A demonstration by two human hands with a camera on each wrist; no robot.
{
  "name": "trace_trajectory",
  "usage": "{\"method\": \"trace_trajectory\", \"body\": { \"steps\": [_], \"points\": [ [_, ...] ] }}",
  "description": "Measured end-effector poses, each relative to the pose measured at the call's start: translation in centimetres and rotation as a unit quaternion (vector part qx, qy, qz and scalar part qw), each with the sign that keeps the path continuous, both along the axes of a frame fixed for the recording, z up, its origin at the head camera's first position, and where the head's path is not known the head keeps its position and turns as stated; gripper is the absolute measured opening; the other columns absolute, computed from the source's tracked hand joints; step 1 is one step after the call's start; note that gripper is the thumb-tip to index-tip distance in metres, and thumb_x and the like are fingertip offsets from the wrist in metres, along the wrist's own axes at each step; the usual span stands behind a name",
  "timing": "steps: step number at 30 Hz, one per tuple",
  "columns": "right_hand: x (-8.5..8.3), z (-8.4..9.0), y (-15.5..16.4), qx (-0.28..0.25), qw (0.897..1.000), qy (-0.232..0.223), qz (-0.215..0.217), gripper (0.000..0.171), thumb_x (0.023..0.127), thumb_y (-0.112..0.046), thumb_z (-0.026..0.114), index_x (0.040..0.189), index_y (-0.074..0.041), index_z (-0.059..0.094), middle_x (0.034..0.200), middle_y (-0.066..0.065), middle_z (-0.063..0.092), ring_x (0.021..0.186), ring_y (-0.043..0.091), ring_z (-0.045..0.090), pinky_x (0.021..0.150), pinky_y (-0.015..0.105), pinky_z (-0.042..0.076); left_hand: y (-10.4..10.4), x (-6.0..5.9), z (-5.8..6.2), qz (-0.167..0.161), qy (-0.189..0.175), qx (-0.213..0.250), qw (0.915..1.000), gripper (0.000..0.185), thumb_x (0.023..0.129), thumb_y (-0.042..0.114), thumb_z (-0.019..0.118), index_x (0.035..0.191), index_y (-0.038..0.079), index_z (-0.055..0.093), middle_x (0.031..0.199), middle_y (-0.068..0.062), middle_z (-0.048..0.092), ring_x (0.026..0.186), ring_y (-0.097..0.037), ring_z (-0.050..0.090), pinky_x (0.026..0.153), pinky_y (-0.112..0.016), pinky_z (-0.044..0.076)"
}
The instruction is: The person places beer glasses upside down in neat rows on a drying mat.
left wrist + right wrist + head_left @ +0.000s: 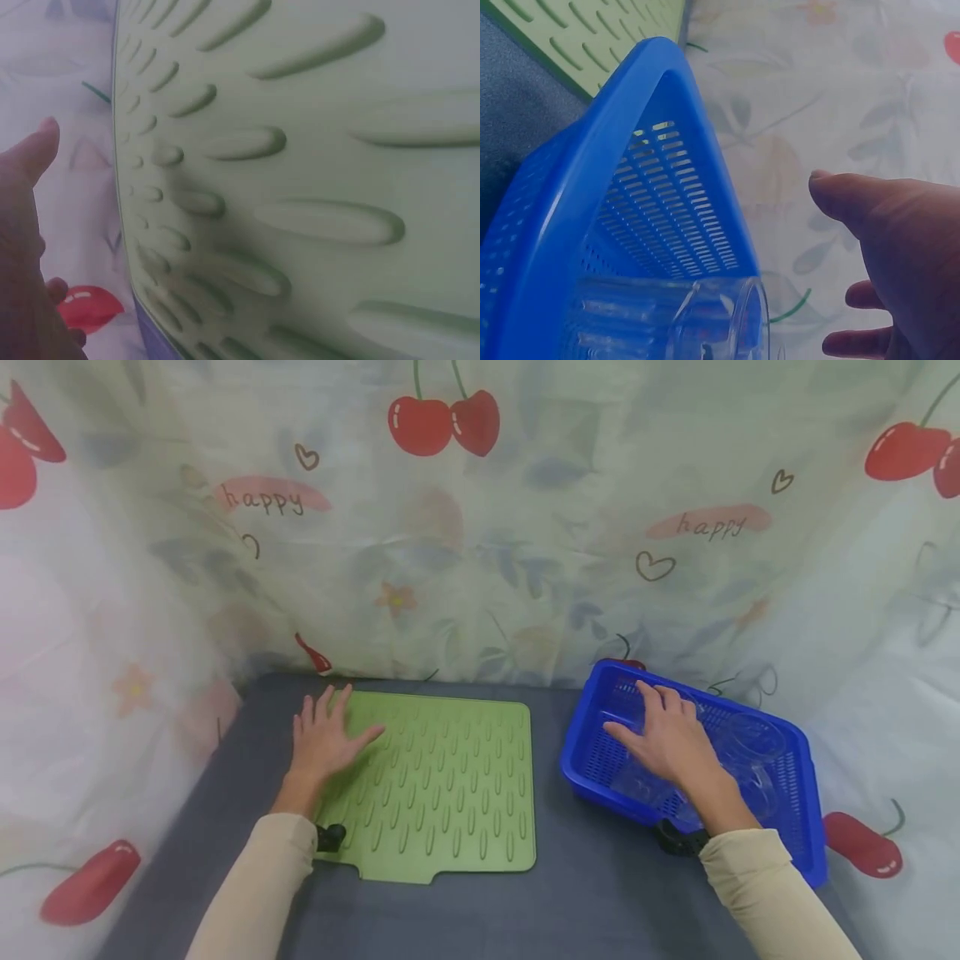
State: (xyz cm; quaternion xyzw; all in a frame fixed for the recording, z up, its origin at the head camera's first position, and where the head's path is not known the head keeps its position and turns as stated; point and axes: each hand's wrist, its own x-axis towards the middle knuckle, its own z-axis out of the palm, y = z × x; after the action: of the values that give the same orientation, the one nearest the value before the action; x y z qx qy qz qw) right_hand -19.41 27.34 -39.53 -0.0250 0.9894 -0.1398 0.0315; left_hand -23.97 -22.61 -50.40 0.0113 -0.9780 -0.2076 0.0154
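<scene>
My left hand (324,739) hovers over the left part of a green draining mat (450,777) with raised oval ridges, fingers spread and holding nothing. Over a blue plastic basket (806,802) on the right, my right hand (671,739) is held with its thumb apart from the fingers, also holding nothing. Several clear glass mugs (753,739) lie inside the basket, partly hidden by the hand and forearm. In the right wrist view one clear glass (720,319) lies on its side near the basket's slotted wall (667,202), below the thumb.
A dark grey tabletop (487,914) carries the mat and the basket, with a strip of table between them. Behind and at both sides hangs a pale curtain (480,593) printed with cherries, hearts and leaves. Dark bands sit on both wrists.
</scene>
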Motion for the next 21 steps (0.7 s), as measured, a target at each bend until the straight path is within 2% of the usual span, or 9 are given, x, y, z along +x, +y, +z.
{"method": "trace_trajectory", "body": {
  "steps": [12, 21],
  "points": [
    [1.3, -0.6, 1.6, -0.01, 1.0, -0.019, -0.006, 0.101, 0.095, -0.071, 0.052, 0.162, -0.002, 0.021, 0.159, 0.037, 0.022, 0.141, 0.064, 0.023, 0.109, 0.076, 0.031, -1.5, 0.1, -2.0, 0.003, -0.025, 0.025, 0.9994, 0.097, 0.093, 0.069, 0.055, 0.165, 0.019, 0.014, 0.171, -0.023, 0.008, 0.153, -0.059, 0.002, 0.12, -0.077, 0.004],
    [1.8, -1.1, 1.8, -0.013, 1.0, -0.02, -0.003, 0.092, 0.095, -0.063, 0.06, 0.157, 0.0, 0.032, 0.156, 0.037, 0.029, 0.14, 0.062, 0.03, 0.108, 0.074, 0.035, -1.8, 0.3, -2.6, 0.008, -0.068, 0.047, 0.9966, 0.101, 0.093, 0.072, 0.053, 0.166, 0.015, 0.011, 0.17, -0.027, 0.007, 0.153, -0.058, 0.001, 0.121, -0.075, 0.002]
  ]
}}
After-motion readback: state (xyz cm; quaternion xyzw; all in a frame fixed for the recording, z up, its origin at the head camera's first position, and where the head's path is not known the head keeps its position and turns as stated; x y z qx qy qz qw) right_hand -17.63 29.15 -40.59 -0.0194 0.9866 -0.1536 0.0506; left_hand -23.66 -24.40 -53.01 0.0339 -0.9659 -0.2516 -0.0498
